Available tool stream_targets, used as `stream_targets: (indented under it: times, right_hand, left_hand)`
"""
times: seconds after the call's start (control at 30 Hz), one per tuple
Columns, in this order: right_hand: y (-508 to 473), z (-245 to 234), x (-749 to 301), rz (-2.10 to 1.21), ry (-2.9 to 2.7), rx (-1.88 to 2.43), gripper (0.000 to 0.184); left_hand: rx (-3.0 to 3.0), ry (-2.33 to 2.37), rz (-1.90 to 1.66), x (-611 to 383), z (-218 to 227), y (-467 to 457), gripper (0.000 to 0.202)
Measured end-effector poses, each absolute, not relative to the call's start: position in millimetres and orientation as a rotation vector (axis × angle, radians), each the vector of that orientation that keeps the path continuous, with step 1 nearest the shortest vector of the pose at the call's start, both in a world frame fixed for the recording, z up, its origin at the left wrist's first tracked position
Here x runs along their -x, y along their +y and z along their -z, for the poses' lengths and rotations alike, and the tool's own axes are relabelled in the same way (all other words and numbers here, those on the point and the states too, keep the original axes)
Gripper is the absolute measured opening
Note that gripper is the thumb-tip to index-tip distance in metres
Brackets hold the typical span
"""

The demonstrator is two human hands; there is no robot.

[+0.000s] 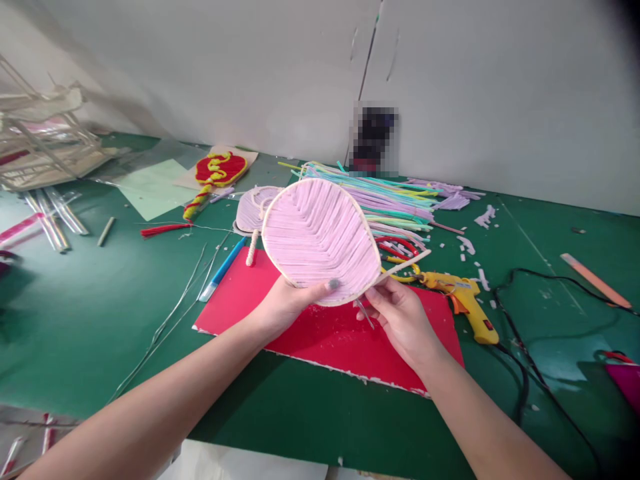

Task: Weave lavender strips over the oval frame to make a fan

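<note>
A pale pink, rounded fan head (320, 233) made of pipe cleaners laid in a leaf-like pattern is held up over a red board (320, 340). A cream pipe cleaner runs round its edge, and its loose end (413, 262) sticks out to the right. My left hand (295, 300) grips the lower left rim, thumb on the front face. At the lower right rim, my right hand (393, 307) pinches the cream pipe cleaner. A thin metal piece (366, 315) shows below those fingers; its kind is unclear.
Right of the board lies a yellow glue gun (463, 297) with a black cord. Behind the fan head are many coloured pipe cleaners (390, 200). A red and yellow fan (220, 170), a blue pen-like tool (223, 270), a red tassel (165, 230) and wires lie to the left.
</note>
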State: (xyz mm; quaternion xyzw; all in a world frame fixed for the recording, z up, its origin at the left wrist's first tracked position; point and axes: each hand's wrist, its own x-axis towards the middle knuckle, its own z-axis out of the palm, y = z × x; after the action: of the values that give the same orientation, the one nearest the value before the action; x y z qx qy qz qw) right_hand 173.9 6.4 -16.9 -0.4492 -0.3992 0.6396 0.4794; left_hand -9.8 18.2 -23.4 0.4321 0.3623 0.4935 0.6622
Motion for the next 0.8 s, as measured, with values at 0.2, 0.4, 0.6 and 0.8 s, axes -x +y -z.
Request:
stream_targets:
  times: [0.2, 0.4, 0.6, 0.8]
  right_hand:
    - [6.9, 20.7, -176.8, -1.630, -0.991, 1.108, 0.021]
    - [7.9, 21.2, -177.4, -1.630, -0.985, 1.134, 0.025]
    - [6.4, 13.5, -175.2, -1.616, -0.941, 1.130, 0.023]
    - [6.6, 14.8, -176.3, -1.568, -0.993, 1.152, 0.025]
  left_hand:
    - [-1.074, 0.861, -1.110, 10.9, 23.5, 18.6, 0.052]
    - [-1.094, 0.883, -1.096, 12.1, 23.5, 19.0, 0.058]
    - [-0.928, 0.885, -1.156, 14.0, 26.2, 20.0, 0.058]
    - [-0.895, 0.923, -1.169, 13.0, 24.7, 20.3, 0.057]
